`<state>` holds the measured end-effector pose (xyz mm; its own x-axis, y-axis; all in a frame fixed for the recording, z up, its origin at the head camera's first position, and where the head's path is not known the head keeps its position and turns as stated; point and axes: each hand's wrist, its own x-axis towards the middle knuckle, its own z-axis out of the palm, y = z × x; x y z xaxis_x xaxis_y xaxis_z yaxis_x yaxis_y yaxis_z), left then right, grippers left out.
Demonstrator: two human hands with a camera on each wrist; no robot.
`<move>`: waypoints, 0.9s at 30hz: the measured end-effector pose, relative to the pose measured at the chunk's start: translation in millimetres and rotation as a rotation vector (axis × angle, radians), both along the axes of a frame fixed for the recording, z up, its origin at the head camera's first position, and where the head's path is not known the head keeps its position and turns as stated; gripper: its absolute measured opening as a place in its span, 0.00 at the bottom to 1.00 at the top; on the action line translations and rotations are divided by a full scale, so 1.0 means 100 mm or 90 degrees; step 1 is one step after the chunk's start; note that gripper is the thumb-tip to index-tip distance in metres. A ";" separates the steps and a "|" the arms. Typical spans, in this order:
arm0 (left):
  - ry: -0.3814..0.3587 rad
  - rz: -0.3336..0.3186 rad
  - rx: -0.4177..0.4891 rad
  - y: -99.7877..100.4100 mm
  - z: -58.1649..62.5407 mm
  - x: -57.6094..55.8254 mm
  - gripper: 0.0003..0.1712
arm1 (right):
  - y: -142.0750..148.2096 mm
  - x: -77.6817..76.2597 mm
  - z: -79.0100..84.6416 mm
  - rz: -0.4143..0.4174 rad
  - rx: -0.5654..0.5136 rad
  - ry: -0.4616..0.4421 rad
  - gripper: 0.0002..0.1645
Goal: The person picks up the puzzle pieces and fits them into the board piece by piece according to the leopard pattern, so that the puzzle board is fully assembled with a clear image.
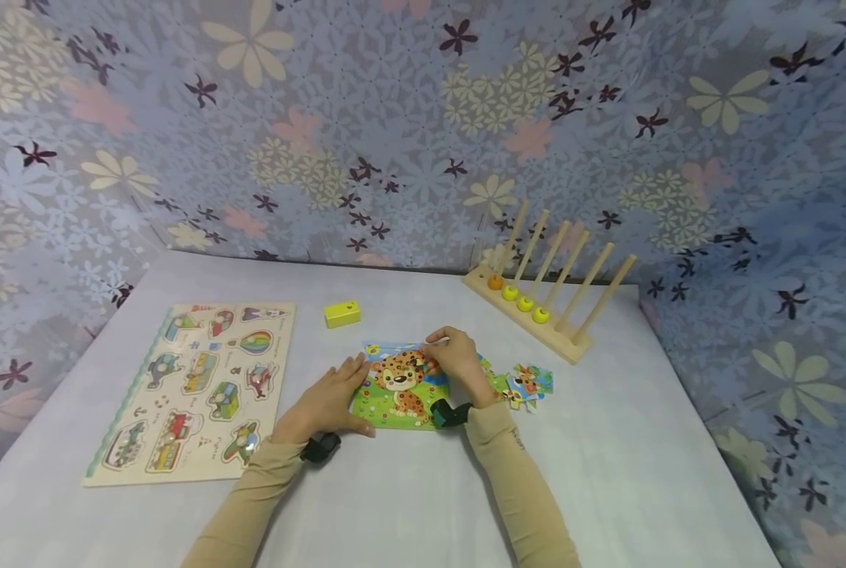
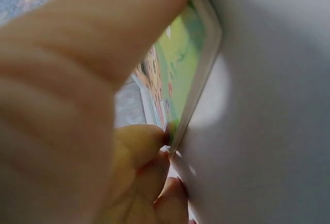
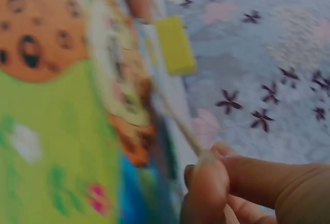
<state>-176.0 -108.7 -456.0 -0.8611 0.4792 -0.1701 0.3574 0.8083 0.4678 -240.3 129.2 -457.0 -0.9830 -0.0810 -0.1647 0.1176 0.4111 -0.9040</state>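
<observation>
A leopard picture puzzle [image 1: 398,388] lies on the table between both hands. My left hand [image 1: 328,401] rests along its left side, thumb and fingers spread. In the left wrist view, those fingertips [image 2: 147,140] touch the border of the puzzle board [image 2: 206,64]. At the upper right of the picture, my right hand [image 1: 455,356] pinches a puzzle piece [image 3: 135,139] between thumb and fingers. The right wrist view shows this piece tilted up over the board, with orange and blue printed on it.
Several loose puzzle pieces [image 1: 525,384] lie right of the right hand. A yellow block [image 1: 342,314] sits behind the puzzle. A wooden peg stand [image 1: 565,343] with a few beads is at the back right. A large vehicle puzzle board [image 1: 194,394] lies at left.
</observation>
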 end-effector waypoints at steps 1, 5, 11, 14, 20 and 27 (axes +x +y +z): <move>-0.001 -0.002 0.001 0.00 0.00 0.00 0.66 | -0.03 0.01 -0.03 0.002 0.015 0.005 0.11; -0.002 -0.001 -0.001 0.00 -0.01 0.01 0.66 | -0.12 0.03 -0.07 0.017 0.088 0.051 0.10; 0.006 -0.005 -0.004 -0.01 -0.03 -0.01 0.65 | -0.16 0.04 -0.05 0.047 0.170 0.072 0.11; 0.007 -0.006 -0.004 -0.01 -0.03 -0.01 0.65 | -0.16 0.04 -0.04 0.061 0.191 0.062 0.12; -0.001 -0.003 0.001 0.00 -0.02 0.00 0.66 | -0.19 0.04 -0.04 0.060 0.241 0.061 0.12; 0.007 -0.007 0.003 0.00 -0.02 -0.02 0.66 | -0.24 0.01 -0.07 0.030 0.297 0.082 0.12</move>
